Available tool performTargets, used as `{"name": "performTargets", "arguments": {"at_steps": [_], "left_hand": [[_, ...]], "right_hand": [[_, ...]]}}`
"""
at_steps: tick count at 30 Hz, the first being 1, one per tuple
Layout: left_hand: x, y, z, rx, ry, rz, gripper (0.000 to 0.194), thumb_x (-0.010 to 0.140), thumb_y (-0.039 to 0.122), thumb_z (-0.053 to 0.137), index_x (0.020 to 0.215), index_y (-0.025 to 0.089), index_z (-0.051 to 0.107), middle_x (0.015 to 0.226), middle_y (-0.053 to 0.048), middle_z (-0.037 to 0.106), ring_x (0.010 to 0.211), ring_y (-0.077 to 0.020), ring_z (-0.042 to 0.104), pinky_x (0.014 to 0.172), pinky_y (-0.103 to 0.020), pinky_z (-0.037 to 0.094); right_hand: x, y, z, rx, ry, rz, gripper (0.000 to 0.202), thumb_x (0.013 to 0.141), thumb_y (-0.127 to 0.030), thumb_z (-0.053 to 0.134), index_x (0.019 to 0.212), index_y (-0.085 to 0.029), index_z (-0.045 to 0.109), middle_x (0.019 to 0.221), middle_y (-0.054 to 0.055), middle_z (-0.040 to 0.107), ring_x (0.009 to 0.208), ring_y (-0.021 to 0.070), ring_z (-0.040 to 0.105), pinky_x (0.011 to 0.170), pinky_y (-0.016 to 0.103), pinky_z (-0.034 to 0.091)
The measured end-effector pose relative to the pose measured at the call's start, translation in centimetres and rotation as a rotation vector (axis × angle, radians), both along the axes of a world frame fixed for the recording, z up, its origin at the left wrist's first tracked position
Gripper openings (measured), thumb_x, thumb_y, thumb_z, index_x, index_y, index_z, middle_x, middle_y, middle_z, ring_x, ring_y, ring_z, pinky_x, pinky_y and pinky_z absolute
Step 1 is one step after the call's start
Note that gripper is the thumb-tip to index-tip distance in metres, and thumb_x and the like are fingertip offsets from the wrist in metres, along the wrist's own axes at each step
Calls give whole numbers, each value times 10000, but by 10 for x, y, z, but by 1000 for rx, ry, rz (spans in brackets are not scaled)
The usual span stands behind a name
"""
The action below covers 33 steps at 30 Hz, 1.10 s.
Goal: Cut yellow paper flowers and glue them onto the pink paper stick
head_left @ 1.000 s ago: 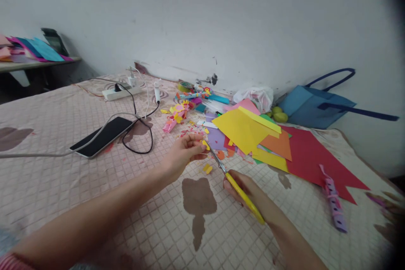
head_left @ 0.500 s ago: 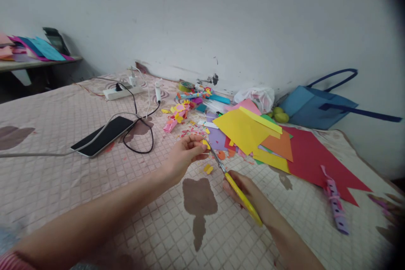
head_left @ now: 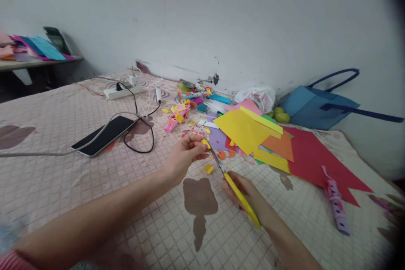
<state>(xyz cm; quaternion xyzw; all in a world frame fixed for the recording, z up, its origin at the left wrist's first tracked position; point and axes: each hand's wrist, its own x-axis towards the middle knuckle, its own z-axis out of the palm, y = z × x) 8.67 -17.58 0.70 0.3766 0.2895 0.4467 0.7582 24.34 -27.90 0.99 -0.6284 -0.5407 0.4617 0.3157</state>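
Between the thumb and fingers of my left hand [head_left: 186, 152] is a small yellow paper piece [head_left: 205, 143]. My right hand [head_left: 242, 192] is closed round the yellow handle of a pair of scissors [head_left: 236, 187]. The scissors' metal blades point away from me, and their tips meet the yellow piece at my left fingertips. Just below lies another yellow paper cutout [head_left: 209, 169] on the patterned cloth. Orange paper scraps [head_left: 222, 155] lie beyond the blades.
Stacked coloured sheets, yellow [head_left: 243, 128] and red [head_left: 311, 156], spread to the right. A pile of paper flowers [head_left: 179, 114] sits ahead. At left are a phone [head_left: 104, 135], cables and a power strip [head_left: 123, 92]. A blue bag [head_left: 318, 107] leans by the wall.
The scissors' handle end and my right hand have shifted very slightly left. My left hand keeps its pinch on the yellow piece in nearly the same place.
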Motion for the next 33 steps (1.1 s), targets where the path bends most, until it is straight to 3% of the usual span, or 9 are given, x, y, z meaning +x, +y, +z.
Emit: {"name": "performTargets", "arguments": {"at_steps": [12, 33], "left_hand": [[1, 1, -1, -2, 8, 15, 308, 656, 179, 750, 894, 144, 558, 786, -7, 655, 699, -118, 638, 718, -285, 508], [0, 3, -2, 5, -1, -2, 303, 663, 169, 745, 898, 139, 556, 783, -13, 658, 713, -124, 648, 713, -273, 506]], "right_hand": [[2, -2, -10, 4, -88, -18, 328, 758, -483, 565, 676, -216, 392, 567, -60, 340, 467, 76, 308, 388, 197, 263], [0, -1, -13, 28, -82, -29, 310, 760, -438, 546, 644, -217, 362, 522, -75, 322, 433, 61, 285, 377, 185, 245]]}}
